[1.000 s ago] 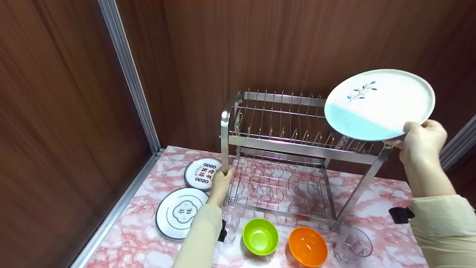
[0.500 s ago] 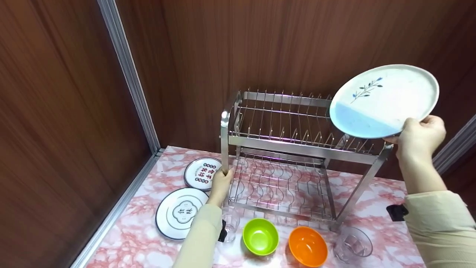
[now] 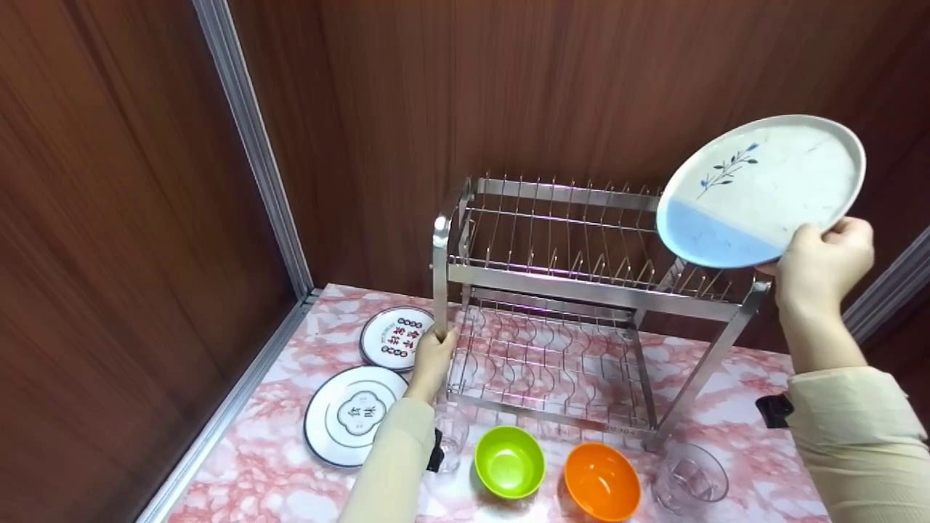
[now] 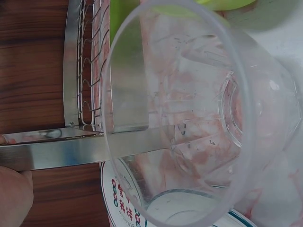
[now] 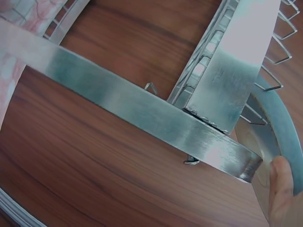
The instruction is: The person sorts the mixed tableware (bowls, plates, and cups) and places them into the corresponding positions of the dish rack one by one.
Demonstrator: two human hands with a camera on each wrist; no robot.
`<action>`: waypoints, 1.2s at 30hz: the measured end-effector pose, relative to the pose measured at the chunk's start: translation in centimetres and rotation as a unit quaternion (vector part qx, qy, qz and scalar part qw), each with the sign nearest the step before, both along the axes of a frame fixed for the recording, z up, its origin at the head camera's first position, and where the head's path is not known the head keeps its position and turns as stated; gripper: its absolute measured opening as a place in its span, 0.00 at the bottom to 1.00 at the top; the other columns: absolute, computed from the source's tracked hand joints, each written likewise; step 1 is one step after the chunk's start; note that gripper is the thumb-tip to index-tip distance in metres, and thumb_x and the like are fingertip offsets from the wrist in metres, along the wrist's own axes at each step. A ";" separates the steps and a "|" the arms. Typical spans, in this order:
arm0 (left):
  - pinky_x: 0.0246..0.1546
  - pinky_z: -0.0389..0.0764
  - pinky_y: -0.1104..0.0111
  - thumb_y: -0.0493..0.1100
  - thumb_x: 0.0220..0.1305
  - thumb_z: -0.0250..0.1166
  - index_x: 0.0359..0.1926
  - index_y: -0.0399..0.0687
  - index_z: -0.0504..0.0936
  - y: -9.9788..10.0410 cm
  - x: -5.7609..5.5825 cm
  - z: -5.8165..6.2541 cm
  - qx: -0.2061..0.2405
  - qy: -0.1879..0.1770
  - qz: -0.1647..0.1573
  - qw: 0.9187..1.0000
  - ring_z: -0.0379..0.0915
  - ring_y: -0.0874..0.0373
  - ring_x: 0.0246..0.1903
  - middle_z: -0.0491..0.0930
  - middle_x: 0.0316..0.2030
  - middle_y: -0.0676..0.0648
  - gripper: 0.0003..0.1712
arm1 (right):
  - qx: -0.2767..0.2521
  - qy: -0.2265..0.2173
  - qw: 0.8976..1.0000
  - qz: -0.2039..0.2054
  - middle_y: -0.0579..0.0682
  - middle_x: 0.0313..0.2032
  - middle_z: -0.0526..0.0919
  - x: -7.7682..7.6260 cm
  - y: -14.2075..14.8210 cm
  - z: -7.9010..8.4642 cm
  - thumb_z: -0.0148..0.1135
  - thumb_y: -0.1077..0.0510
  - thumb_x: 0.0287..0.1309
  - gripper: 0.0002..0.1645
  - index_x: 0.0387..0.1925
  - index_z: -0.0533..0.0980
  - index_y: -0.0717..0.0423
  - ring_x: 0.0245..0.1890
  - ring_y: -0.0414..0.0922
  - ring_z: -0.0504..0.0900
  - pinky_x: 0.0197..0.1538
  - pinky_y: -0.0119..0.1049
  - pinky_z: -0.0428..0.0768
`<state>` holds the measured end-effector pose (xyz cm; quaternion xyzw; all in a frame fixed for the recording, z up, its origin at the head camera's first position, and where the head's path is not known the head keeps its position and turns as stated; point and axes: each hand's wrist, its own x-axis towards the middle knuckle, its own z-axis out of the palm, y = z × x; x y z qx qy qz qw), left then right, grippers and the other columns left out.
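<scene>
The right hand point(image 3: 825, 269) pinches the white-and-blue plate point(image 3: 763, 192) by its near right edge, thumb on the decorated face and fingers behind, a hold that seems chosen to leave most of the rim free. The plate is raised and tilted at the right end of the upper tier of the metal rack point(image 3: 603, 288); whether it touches the wires I cannot tell. The left hand point(image 3: 430, 363) grips the rack's near left post, its fingers curled round the metal, probably to steady the frame. The small lettered plate point(image 3: 397, 338) and the larger one point(image 3: 356, 415) lie flat to the rack's left, side by side, perhaps to stay within reach. Along the near side stand the green bowl point(image 3: 509, 462) and the orange bowl point(image 3: 601, 481), between the left cup point(image 4: 236, 61) and the right cup point(image 3: 690, 479), seemingly set out in a row for easy access.
</scene>
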<state>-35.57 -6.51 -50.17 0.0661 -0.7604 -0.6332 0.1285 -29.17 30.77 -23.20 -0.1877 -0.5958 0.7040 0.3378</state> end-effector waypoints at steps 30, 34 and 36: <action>0.21 0.61 0.71 0.48 0.56 0.57 0.19 0.49 0.65 0.0 0.1 0.3 -0.012 -0.004 0.005 1.000 0.55 0.61 0.18 0.56 0.13 0.55 0.15 | 0.381 -0.043 0.906 -0.181 0.61 0.38 0.79 -1.6 -2.5 -2.1 0.44 0.58 0.56 0.16 0.43 0.68 0.63 0.41 0.54 0.77 0.46 0.43 0.73; 0.24 0.62 0.71 0.47 0.56 0.57 0.22 0.47 0.67 0.0 0.0 0.3 -0.009 -0.002 0.007 1.000 0.56 0.60 0.19 0.57 0.14 0.55 0.12 | 0.410 -0.022 0.895 -0.176 0.67 0.37 0.78 -1.5 -3.0 -2.3 0.45 0.58 0.56 0.15 0.41 0.68 0.66 0.42 0.63 0.76 0.45 0.51 0.71; 0.22 0.62 0.71 0.47 0.56 0.57 0.21 0.48 0.66 0.1 0.1 0.2 -0.006 -0.003 0.006 1.000 0.55 0.60 0.19 0.57 0.13 0.55 0.13 | 0.425 -0.019 0.888 -0.176 0.70 0.36 0.78 -1.4 -3.1 -2.4 0.45 0.59 0.55 0.15 0.40 0.68 0.66 0.41 0.66 0.75 0.44 0.54 0.70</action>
